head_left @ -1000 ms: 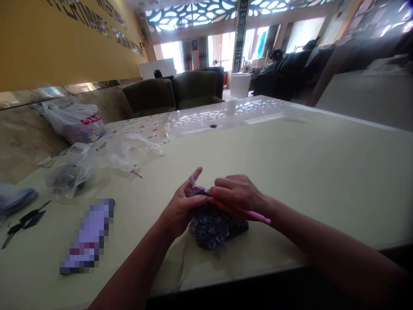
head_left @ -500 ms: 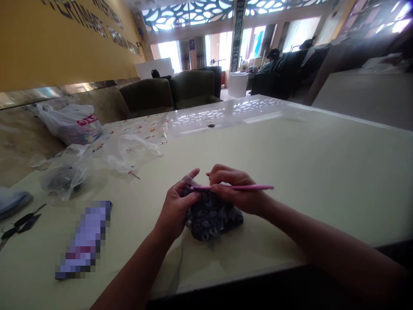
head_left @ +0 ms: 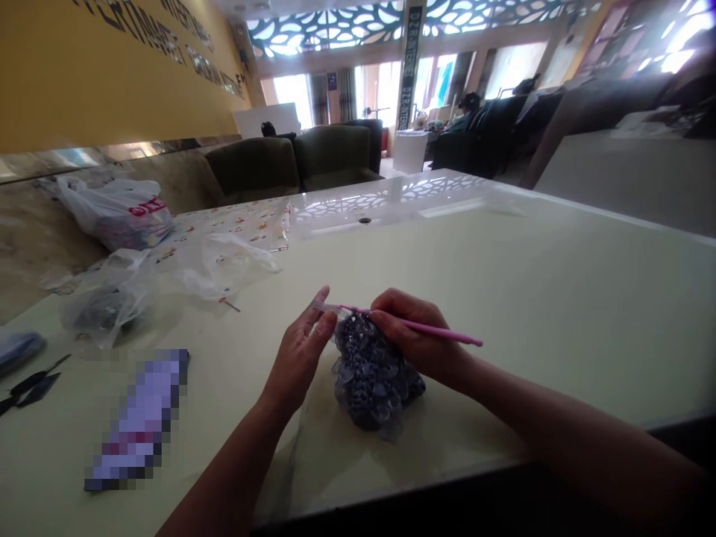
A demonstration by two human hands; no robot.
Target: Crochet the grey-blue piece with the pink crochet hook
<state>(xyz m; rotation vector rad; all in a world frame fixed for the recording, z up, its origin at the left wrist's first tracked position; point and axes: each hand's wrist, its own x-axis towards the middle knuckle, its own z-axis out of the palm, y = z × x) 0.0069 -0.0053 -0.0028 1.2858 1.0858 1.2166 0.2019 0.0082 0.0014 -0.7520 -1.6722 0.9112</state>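
A pink crochet hook (head_left: 441,330) is gripped by my right hand (head_left: 411,328), its thin tip pointing left at the top edge of a dark grey-blue crocheted piece (head_left: 372,377). Translucent petal-like bits cover that piece, which hangs below my right fingers down to the table. At its upper left is my left hand (head_left: 302,350), with a translucent strip (head_left: 327,306) running from its fingers to the hook's tip. The left thumb and forefinger are close together around the strip.
Pale table (head_left: 531,298). On the left lie a pixelated purple object (head_left: 139,418), keys (head_left: 36,388), a plastic bag with dark contents (head_left: 112,306), a crumpled clear bag (head_left: 224,265) and a full white bag (head_left: 120,212). Armchairs (head_left: 333,153) and a seated person (head_left: 467,112) are beyond.
My left hand has moved left, off the crocheted piece, and the strip now shows between hand and hook. The hook has tilted, tip up, and the piece hangs more upright.
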